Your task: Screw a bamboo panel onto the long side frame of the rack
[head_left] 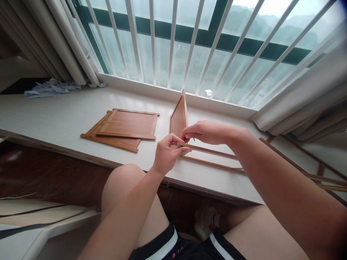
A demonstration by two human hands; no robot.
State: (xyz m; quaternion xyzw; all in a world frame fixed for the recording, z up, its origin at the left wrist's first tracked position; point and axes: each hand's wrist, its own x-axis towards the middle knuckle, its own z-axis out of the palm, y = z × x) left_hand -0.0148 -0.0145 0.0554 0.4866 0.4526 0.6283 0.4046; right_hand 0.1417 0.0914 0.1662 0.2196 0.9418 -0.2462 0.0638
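There are two hands: one left hand (165, 153) and one right hand (207, 133). I count three flat wood boards: one top board (130, 122), one bottom board (111, 142) and one standing board (177, 113). By the hands are two long sticks, one upper stick (211, 150) and one lower stick (211, 163). More sticks (287, 153) on the right cross over, so their number is hard to tell. There is one window (162, 30) with at least eight white bars (152, 47), two curtains, one paper pile (51, 88), two legs and one shoe (204, 221).
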